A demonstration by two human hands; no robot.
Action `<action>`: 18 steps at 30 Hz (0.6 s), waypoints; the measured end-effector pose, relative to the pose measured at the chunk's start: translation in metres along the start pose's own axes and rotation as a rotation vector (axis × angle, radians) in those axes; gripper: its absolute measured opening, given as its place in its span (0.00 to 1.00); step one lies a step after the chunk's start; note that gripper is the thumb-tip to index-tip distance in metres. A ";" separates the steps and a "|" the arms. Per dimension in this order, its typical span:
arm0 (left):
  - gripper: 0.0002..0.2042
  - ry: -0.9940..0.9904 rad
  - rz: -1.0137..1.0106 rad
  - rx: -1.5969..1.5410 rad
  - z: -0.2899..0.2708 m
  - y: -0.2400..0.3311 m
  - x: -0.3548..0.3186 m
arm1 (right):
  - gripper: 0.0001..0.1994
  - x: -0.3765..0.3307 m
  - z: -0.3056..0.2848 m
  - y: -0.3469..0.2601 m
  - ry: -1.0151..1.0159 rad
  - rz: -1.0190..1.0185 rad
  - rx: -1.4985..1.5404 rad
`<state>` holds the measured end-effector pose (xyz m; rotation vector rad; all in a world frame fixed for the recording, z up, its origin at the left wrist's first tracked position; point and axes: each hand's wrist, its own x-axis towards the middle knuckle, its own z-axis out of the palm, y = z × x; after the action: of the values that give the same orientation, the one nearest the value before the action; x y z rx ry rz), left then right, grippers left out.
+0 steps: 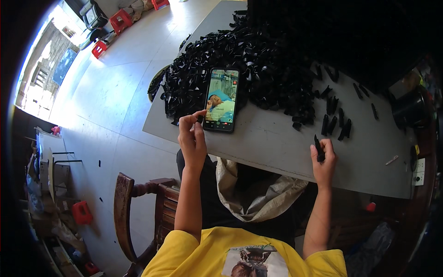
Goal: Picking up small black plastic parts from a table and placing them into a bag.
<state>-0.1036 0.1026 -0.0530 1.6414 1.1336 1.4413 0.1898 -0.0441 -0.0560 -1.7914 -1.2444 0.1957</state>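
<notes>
A grey table (277, 143) is seen from above, heaped at its far side with a pile of black plastic clips (230, 64). A smartphone (222, 99) with a lit screen is laid flat beside the pile and is touched at its lower left edge by the left hand (193, 138). 1 black clip (318, 150) is pinched in the right hand (324, 161). A woven sack (254, 194) is hung open under the table edge.

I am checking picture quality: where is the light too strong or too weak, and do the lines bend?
Head view: floor at upper left is washed out by daylight; the black pile and upper right corner sink into darkness; the table edge bows from fisheye; both hands are sharp.
</notes>
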 end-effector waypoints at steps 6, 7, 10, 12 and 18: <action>0.04 0.006 -0.031 -0.004 -0.003 0.003 -0.008 | 0.10 0.000 0.002 -0.002 0.019 -0.020 0.025; 0.03 0.012 -0.040 0.015 -0.003 0.004 -0.008 | 0.10 0.000 0.002 -0.002 0.018 -0.020 0.025; 0.04 -0.021 -0.063 -0.004 -0.004 0.003 -0.007 | 0.10 0.001 0.002 -0.002 0.022 -0.037 0.005; 0.04 -0.025 -0.057 0.003 -0.004 0.003 -0.008 | 0.10 0.000 0.002 -0.003 0.014 -0.014 0.018; 0.04 -0.028 -0.022 0.032 -0.003 0.003 -0.009 | 0.10 0.000 0.002 -0.002 0.016 -0.009 0.014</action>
<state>-0.1059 0.0930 -0.0529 1.6608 1.1615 1.3888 0.1870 -0.0429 -0.0557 -1.7715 -1.2374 0.1844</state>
